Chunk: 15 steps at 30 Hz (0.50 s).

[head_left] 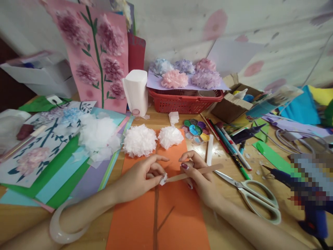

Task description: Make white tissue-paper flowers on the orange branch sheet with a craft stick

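Observation:
An orange sheet of paper (166,215) lies in front of me with a thin brown stem line drawn on it. Two white tissue pompom flowers (139,140) (170,136) rest at its top edge. My left hand (142,175) pinches a small piece of white tissue (163,179) above the sheet. My right hand (196,173) grips a wooden stick (194,173) whose tip touches that tissue piece. Both hands hover just over the orange paper, close together.
Scissors (256,196), a glue gun (299,187), pens (229,146), a paint palette (195,131) and a white glue stick (209,150) lie on the right. A red basket (184,100) and a tissue stack (135,91) stand behind. Flower artworks and coloured paper (52,152) cover the left.

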Motion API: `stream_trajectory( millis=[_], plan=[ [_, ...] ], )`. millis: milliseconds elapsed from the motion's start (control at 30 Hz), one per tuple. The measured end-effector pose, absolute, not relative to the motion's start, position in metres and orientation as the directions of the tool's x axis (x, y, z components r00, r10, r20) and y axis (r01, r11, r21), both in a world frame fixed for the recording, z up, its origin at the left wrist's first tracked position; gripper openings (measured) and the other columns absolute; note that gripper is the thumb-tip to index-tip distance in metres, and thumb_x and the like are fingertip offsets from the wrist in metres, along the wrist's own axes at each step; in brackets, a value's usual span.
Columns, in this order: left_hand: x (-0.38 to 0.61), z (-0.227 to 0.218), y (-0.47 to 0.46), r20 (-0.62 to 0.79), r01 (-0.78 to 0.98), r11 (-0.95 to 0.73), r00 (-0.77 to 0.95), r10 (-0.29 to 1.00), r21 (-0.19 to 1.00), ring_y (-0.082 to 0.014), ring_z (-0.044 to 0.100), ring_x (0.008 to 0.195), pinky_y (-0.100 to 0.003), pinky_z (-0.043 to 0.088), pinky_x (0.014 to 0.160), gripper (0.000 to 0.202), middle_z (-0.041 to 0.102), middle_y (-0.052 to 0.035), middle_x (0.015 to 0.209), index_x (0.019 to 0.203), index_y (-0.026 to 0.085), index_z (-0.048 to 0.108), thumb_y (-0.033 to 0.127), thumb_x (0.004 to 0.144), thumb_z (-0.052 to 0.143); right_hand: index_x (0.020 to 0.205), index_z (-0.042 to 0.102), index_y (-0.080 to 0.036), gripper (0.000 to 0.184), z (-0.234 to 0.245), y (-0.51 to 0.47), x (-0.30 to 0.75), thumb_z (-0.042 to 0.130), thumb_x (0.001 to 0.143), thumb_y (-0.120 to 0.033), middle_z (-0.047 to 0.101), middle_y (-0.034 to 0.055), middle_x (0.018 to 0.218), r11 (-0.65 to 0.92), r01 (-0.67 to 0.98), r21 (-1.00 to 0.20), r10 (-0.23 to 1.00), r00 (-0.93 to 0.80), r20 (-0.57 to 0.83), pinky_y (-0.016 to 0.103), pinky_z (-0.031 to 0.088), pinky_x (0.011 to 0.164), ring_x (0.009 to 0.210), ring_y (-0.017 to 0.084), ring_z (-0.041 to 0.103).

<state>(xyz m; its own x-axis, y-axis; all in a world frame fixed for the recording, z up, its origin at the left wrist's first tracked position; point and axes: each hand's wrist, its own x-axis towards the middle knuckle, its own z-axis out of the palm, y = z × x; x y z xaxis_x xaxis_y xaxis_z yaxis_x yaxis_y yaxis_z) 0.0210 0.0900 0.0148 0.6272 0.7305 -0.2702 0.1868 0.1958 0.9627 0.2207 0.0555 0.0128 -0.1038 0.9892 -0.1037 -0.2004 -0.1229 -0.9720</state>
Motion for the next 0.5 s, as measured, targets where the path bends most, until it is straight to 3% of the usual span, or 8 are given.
stream_trajectory(
  millis=[300,500],
  plan=[
    [0.0187,0.0224,0.0906,-0.303,0.166,0.259,0.659,0.689,0.951,-0.0173,0.068,0.088,-0.032,0.051,0.081,0.028,0.069,-0.0043,0.092,0.119,0.02,0.049,0.034,0.094,0.047,0.093,0.053,-0.023,0.012,0.009,0.056,0.2221,0.056,0.092,-0.034,0.042,-0.0099,0.055,-0.078,-0.14,-0.987,0.994,-0.087,-0.066,0.02,0.022,0.041,0.04,0.006,0.034],
    [0.0173,0.018,0.0891,-0.283,0.137,0.259,0.658,0.698,0.956,-0.0157,0.065,0.085,-0.03,0.05,0.078,0.037,0.065,-0.0003,0.089,0.12,0.021,0.047,0.029,0.086,0.061,0.092,0.051,-0.023,0.014,0.0096,0.0564,0.221,0.054,0.092,-0.036,0.039,-0.0107,0.051,-0.104,-0.111,-0.988,0.992,-0.089,-0.095,0.021,0.022,0.041,0.04,0.008,0.033]
  ],
)
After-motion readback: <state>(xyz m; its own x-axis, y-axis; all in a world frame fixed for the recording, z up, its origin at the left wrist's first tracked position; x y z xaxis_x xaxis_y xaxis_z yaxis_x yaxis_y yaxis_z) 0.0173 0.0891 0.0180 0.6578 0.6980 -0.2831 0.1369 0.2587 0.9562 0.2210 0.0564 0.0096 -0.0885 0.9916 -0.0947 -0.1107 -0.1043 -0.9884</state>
